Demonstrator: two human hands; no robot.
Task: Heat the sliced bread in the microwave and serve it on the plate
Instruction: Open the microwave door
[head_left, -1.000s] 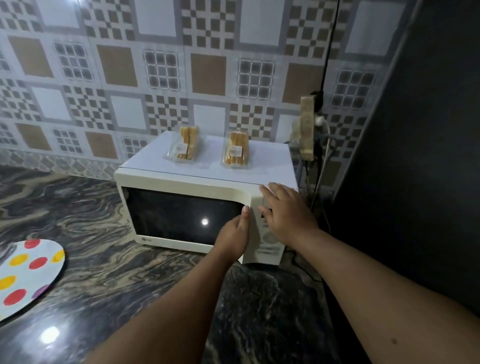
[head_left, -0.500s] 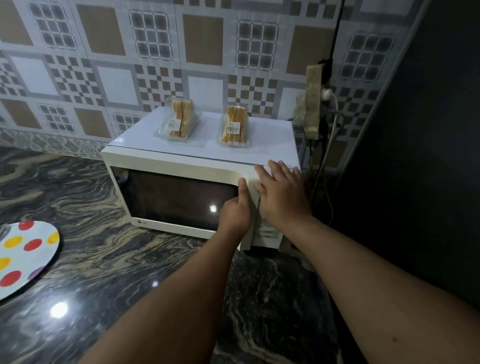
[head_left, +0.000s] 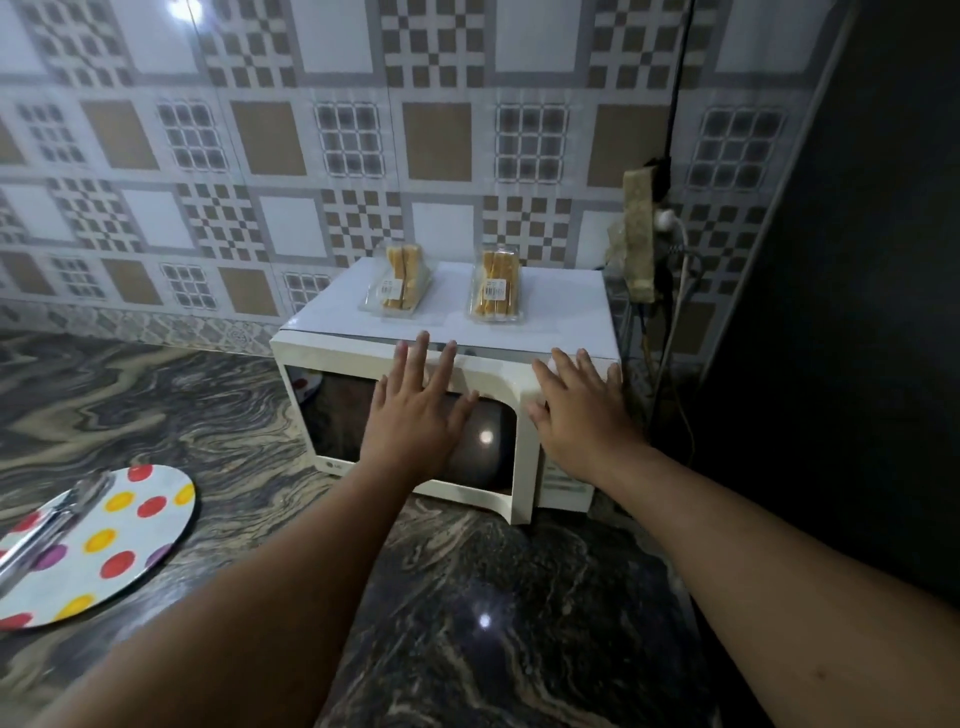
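With your left hand (head_left: 413, 421) flat on the ajar microwave (head_left: 467, 364) door and right hand (head_left: 582, 415) spread on its panel, swing it wide, then fetch the 2 bread packs (head_left: 496, 291) on top.

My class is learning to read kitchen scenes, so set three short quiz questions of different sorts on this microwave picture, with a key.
1. True or false: the microwave door is ajar.
2. How many bread packs lie on top?
3. The left hand rests on: A the door, B the spotted plate, C a pack.

Key: 1 true, its right edge stands out from the body. 2 two. 3 A; the right hand lies flat on the control side.
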